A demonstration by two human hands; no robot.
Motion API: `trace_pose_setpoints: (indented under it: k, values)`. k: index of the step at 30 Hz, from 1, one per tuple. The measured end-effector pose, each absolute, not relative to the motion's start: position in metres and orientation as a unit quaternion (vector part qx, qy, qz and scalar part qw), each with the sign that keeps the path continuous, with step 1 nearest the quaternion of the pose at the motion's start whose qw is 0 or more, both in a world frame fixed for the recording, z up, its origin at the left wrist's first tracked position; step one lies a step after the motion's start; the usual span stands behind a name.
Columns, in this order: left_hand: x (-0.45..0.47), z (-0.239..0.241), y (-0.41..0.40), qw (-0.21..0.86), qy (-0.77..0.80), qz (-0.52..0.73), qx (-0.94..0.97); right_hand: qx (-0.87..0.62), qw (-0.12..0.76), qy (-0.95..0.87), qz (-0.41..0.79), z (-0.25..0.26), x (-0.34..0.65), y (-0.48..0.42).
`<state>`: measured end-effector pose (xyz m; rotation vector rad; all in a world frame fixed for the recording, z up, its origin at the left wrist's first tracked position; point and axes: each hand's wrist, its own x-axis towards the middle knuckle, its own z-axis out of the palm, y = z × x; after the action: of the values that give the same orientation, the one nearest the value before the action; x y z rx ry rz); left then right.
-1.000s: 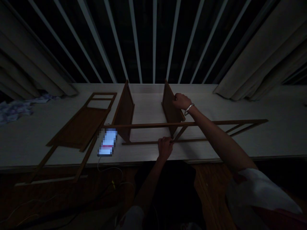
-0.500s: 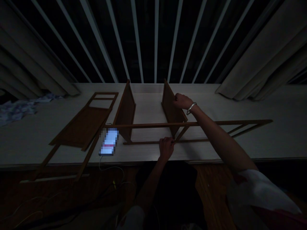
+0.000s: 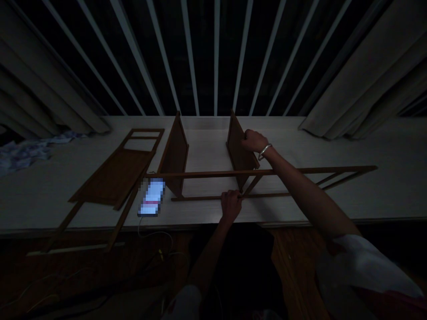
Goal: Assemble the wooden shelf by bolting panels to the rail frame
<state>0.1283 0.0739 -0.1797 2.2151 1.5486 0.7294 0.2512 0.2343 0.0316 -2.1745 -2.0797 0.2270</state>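
A long wooden side frame (image 3: 300, 171) lies along a pale table (image 3: 383, 195). Two brown wooden panels stand upright in it, one at the left (image 3: 175, 151) and one at the right (image 3: 237, 149). My right hand (image 3: 254, 141), with a silver bangle on the wrist, is closed on the top edge of the right panel. My left hand (image 3: 231, 205) is closed in a pinch at the frame's near rail, right at the foot of that panel. What the fingertips pinch is too small and dark to make out.
Another wooden frame with a solid panel (image 3: 115, 175) lies flat at the left, its legs past the table's front edge. A lit phone (image 3: 151, 197) with a cable sits beside it. Crumpled cloth (image 3: 23, 153) lies far left. Curtains and vertical window bars stand behind.
Hardly anything has moved. My left hand has shifted slightly toward the foot of the right panel; my right hand keeps its hold on the panel's top.
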Motion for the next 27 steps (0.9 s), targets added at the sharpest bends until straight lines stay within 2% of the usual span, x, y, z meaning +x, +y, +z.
trace_pose_setpoints:
  k: [27]
  values:
    - [0.1288, -0.1733, 0.0740, 0.159, 0.548, 0.217, 0.792, -0.695, 0.058, -0.715, 0.055, 0.0291, 0.2538, 0.2370]
